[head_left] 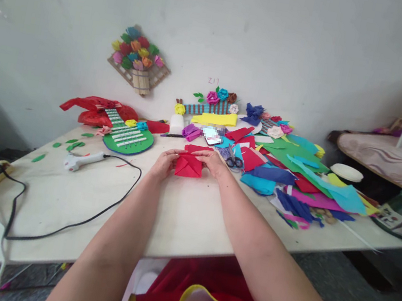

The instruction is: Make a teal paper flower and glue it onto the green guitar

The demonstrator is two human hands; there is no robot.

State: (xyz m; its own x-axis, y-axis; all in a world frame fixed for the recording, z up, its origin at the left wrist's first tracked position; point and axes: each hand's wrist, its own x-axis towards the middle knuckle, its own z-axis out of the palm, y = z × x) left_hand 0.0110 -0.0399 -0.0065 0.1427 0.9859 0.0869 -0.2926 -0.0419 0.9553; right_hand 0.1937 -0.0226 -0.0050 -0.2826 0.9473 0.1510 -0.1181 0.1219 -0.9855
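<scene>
A folded piece of red paper (188,165) lies on the white table (188,221) between both hands. My left hand (164,162) pinches its left edge with fingers closed on the fold. My right hand (213,162) presses and grips its upper right corner. More red paper (198,148) sits just behind the folded piece. Scissors (235,161) lie right of my right hand.
A glue gun (80,160) with a black cord (96,215) lies at left, near green paper leaves (73,143). Sheets of coloured paper (297,178) are piled at right. A green paper guitar (127,136), paper flowers (217,104) and a red bag (93,110) sit by the wall.
</scene>
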